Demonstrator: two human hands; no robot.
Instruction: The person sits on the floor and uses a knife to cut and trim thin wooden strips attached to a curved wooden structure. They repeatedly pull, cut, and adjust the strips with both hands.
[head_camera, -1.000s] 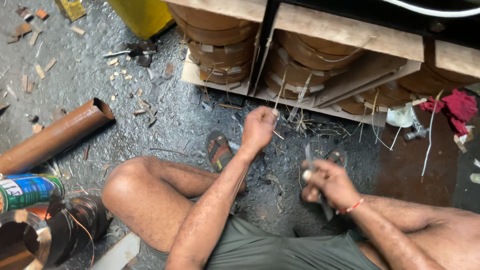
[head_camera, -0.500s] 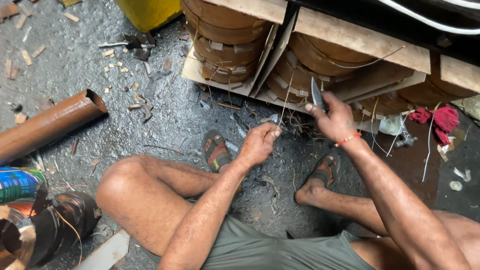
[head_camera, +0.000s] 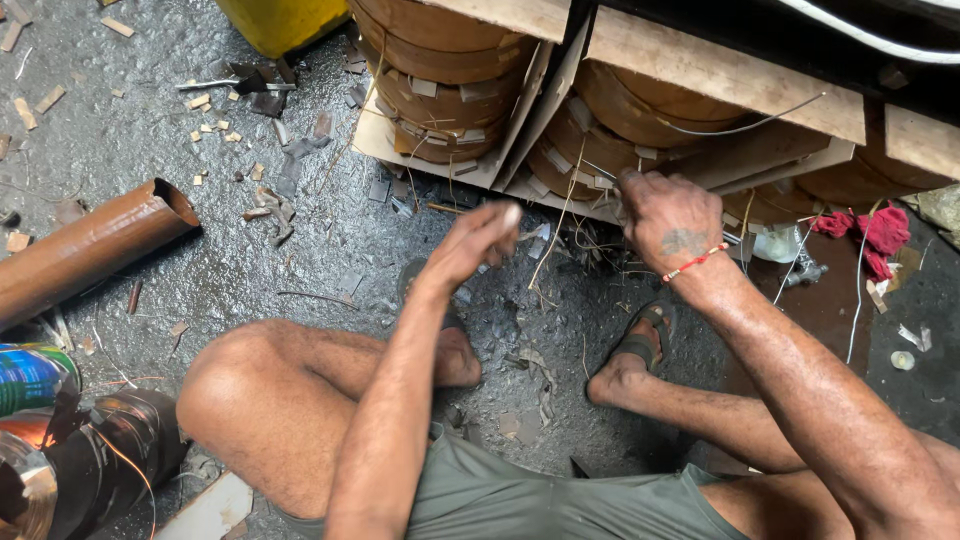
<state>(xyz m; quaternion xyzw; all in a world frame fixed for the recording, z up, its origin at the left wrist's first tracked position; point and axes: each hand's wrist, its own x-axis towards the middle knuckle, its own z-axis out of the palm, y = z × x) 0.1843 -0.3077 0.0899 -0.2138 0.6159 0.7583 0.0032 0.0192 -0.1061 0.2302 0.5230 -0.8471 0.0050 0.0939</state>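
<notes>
Clearly stiff and springy, the thin wire strands (head_camera: 556, 215) far-centre by the heavy coils (head_camera: 600, 140) suit fingertip pinching: left hand (head_camera: 478, 240) loosely curled, right hand (head_camera: 668, 215) clamped at the coil's edge.

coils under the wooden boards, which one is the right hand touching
The middle brown coil, just right of the slanted board divider. The right hand presses on its lower edge; the left coil and the far-right one are untouched.
</notes>
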